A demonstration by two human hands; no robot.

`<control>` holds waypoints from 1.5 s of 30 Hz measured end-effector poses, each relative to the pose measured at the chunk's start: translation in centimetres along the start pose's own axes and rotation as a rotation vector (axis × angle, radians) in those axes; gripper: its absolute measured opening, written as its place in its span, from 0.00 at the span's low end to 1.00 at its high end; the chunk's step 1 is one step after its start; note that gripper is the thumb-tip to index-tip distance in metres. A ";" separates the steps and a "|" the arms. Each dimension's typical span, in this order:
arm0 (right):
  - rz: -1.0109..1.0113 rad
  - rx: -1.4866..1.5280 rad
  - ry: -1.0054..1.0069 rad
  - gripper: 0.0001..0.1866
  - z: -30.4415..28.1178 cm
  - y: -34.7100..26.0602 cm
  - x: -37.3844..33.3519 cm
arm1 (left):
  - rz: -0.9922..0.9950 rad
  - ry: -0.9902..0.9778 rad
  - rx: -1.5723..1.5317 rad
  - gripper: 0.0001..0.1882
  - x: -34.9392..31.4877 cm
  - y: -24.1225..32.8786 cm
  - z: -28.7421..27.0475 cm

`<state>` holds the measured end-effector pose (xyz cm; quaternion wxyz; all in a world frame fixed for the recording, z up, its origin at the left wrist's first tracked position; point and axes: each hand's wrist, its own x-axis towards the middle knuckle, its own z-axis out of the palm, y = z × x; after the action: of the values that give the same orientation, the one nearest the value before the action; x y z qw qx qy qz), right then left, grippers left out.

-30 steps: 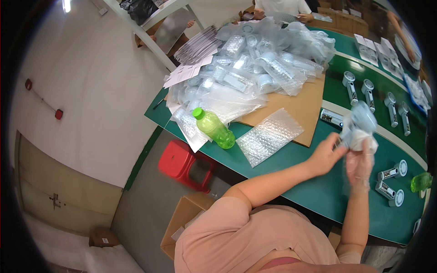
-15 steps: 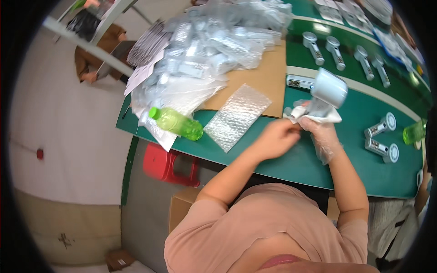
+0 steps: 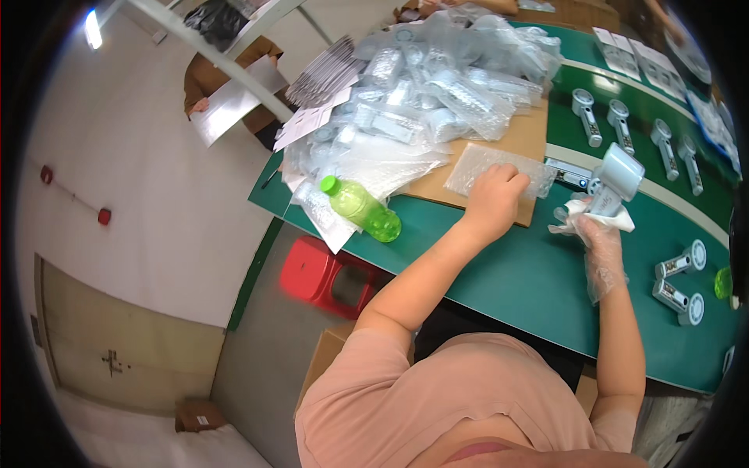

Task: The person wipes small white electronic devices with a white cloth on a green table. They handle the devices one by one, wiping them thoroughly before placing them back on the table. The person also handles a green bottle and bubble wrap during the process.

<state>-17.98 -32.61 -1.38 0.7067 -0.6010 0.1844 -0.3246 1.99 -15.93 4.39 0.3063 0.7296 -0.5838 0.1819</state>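
White smooth-headed device [image 3: 622,173], dimpled bubble sheet [image 3: 470,166] at hands [image 3: 495,204]

You are in a workshop, like a small factory. You can tell from your long green bench [image 3: 538,288]. A big heap of clear bubble bags [image 3: 425,101] covers its far left part, by stacked papers [image 3: 326,74]. Along its far right edge, white gadgets [image 3: 587,118] that look the same lie in a row on a green strip [image 3: 644,136]. Past the left corner, a worker [image 3: 203,80] in brown holds a shiny sheet [image 3: 222,111].
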 end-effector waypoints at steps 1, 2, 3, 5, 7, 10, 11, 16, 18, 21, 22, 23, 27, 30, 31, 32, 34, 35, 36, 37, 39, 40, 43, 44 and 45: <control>0.012 -0.027 -0.026 0.27 0.0 0.3 0.1 | -0.001 -0.009 0.036 0.06 -0.2 -0.2 -0.1; 0.021 -0.055 -0.051 0.27 0.0 0.6 0.3 | -0.069 -0.121 0.098 0.06 -1.2 -2.2 1.7; 0.031 -0.084 -0.069 0.27 -0.2 0.9 0.4 | -0.134 -0.236 0.152 0.06 -1.8 -3.4 3.1; 0.061 -0.093 -0.071 0.27 -0.5 0.8 0.3 | -0.138 -0.115 0.111 0.06 -2.1 -3.2 3.6; 0.097 -0.107 -0.072 0.28 -0.2 0.7 0.1 | -0.159 -0.047 0.090 0.06 -2.2 -2.9 3.5; 0.268 -0.053 0.036 0.27 2.5 -3.2 -1.0 | -0.185 0.092 0.124 0.05 -2.5 -1.6 3.0; 0.339 -0.017 0.092 0.27 3.7 -4.9 -1.4 | -0.163 0.221 0.171 0.05 -2.7 -1.0 2.9; 0.331 -0.030 0.101 0.26 4.4 -5.2 -1.7 | -0.267 0.227 -0.153 0.06 -3.4 -3.0 3.6; 0.302 -0.023 0.150 0.26 4.8 -4.8 -1.7 | -0.276 0.231 -0.185 0.06 -3.4 -3.2 3.4; 0.251 -0.063 0.094 0.27 1.7 -0.6 -0.1 | -0.225 0.257 -0.258 0.08 -3.4 -3.0 4.1; 0.203 0.015 0.082 0.27 1.5 0.2 0.0 | -0.205 0.256 -0.307 0.09 -3.4 -2.9 4.5; 0.217 -0.005 0.092 0.27 1.3 0.8 0.3 | -0.183 0.256 -0.356 0.10 -3.3 -3.0 4.9; 0.241 -0.015 0.078 0.29 2.0 0.1 0.0 | -0.189 0.296 -0.433 0.11 -3.7 -2.8 4.9; 0.172 0.006 0.044 0.30 0.1 2.1 0.8 | -0.217 0.295 -0.450 0.11 -3.7 -3.2 5.3; 0.153 0.040 0.048 0.30 -0.5 2.6 0.9 | -0.216 0.305 -0.465 0.11 -3.6 -3.3 5.1; 0.145 0.055 0.048 0.30 -0.9 3.1 0.6 | -0.215 0.315 -0.480 0.10 -3.5 -3.3 5.0; 0.145 0.073 0.036 0.31 -0.5 2.7 0.2 | -0.231 0.312 -0.478 0.10 -3.7 -3.6 4.8; 0.149 0.073 0.029 0.31 -0.3 2.5 0.1 | -0.237 0.311 -0.477 0.09 -3.8 -3.7 4.7; 0.141 0.060 0.033 0.32 -1.2 3.0 0.1 | -0.247 0.304 -0.495 0.09 -3.7 -3.4 4.7; 0.142 0.067 0.034 0.32 -1.0 2.8 0.0 | -0.254 0.299 -0.505 0.09 -3.5 -3.3 4.4; 0.146 0.082 0.033 0.31 -0.4 1.8 -0.4 | -0.264 0.290 -0.517 0.08 -3.4 -3.4 4.2; 0.146 0.069 0.019 0.31 -0.3 1.5 -0.6 | -0.267 0.285 -0.521 0.08 -3.4 -3.5 4.1; 0.182 0.019 0.008 0.31 0.0 0.5 -1.0 | -0.262 0.287 -0.531 0.08 -3.4 -3.7 3.9; 0.200 0.048 0.013 0.29 0.1 0.1 -1.4 | -0.257 0.290 -0.545 0.08 -3.3 -3.4 3.9; 0.209 0.050 0.018 0.29 0.2 -0.1 -1.5 | -0.258 0.294 -0.550 0.07 -3.3 -3.4 3.8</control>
<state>-18.97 -31.50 -1.43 0.7499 -0.5576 0.2441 -0.2591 4.06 -15.59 -1.31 0.5930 0.6534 -0.4636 0.0804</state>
